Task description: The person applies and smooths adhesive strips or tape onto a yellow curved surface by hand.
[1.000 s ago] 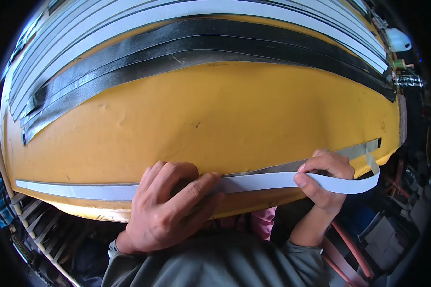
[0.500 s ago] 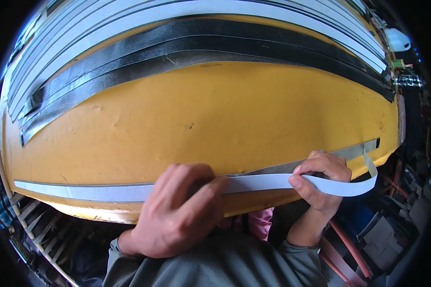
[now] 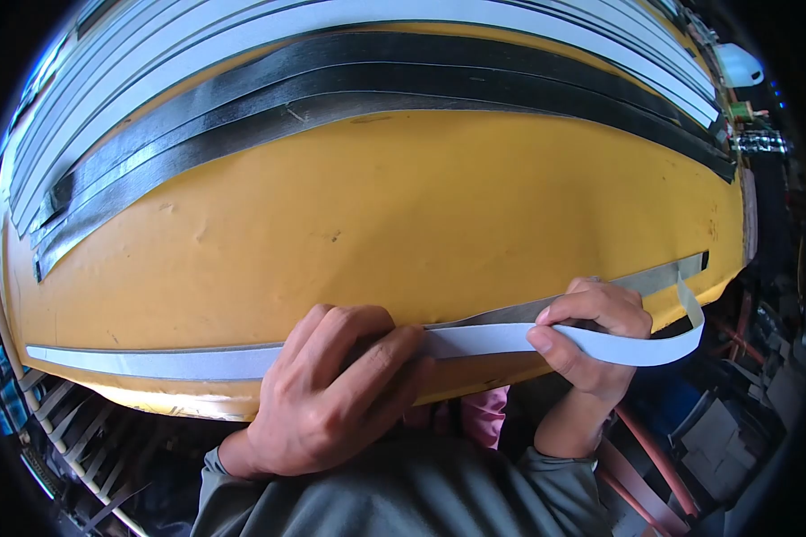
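Note:
A long white strip (image 3: 188, 362) runs along the near edge of the yellow surface (image 3: 403, 215), over a dark grey strip (image 3: 519, 313). My left hand (image 3: 331, 394) rests on the white strip near the middle, fingers bent and closed on it; the fingertips are partly hidden. To the right, my right hand (image 3: 591, 340) pinches the white strip between thumb and index finger. Beyond this hand the strip's free part loops out past the edge and back onto the right end of the grey strip.
Several black strips (image 3: 403, 85) lie across the far part of the surface, with several white strips (image 3: 475, 13) behind them. A white container (image 3: 739, 65) and a green spool (image 3: 741, 112) stand at the far right. Red metal bars (image 3: 658, 456) show below the right edge.
My right hand has shifted slightly left with the white strip in its pinch. My left hand stays at nearly the same place, its fingers slightly changed in pose. The view has shifted a little.

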The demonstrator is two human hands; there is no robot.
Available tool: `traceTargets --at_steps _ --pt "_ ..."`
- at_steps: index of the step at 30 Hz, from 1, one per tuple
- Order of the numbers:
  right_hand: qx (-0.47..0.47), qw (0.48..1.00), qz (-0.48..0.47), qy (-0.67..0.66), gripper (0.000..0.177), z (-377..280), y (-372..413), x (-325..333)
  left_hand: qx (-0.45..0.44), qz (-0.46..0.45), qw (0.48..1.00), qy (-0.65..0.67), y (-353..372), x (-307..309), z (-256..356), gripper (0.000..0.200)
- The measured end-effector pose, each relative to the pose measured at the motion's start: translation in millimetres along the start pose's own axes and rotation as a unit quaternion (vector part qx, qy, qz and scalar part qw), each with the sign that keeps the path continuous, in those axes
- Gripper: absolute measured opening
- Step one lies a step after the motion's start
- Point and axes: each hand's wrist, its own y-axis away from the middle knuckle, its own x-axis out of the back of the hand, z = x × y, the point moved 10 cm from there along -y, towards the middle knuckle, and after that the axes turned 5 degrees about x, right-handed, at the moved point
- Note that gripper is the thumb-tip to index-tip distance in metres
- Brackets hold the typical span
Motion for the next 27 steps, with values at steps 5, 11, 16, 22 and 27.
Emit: traceTargets --at_steps 5,11,16,22,27 --pt "-0.001 1.000 0.000 -0.009 0.017 -0.1 -0.4 -0.4 -0.004 0.009 1.000 -0.011 0.9 -0.4 -0.1 0.036" --pt "-0.004 1.000 -0.009 -0.002 0.018 -0.3 -1.1 -0.7 -0.024 0.013 0.999 -0.023 1.7 -1.5 3.5 0.036" --pt "-0.005 1.000 -0.009 -0.002 0.021 -1.7 0.1 -1.6 -0.025 0.020 0.999 -0.011 -2.7 -5.9 11.9 0.036" --pt "-0.016 1.000 -0.006 0.007 0.022 -0.6 -0.6 2.8 -0.032 0.014 0.999 0.006 -5.3 -16.5 16.9 0.040" --pt "-0.080 0.978 0.068 -0.182 0.030 21.1 15.1 35.9 -0.030 0.032 0.999 0.016 -6.1 -15.4 16.8 0.040"
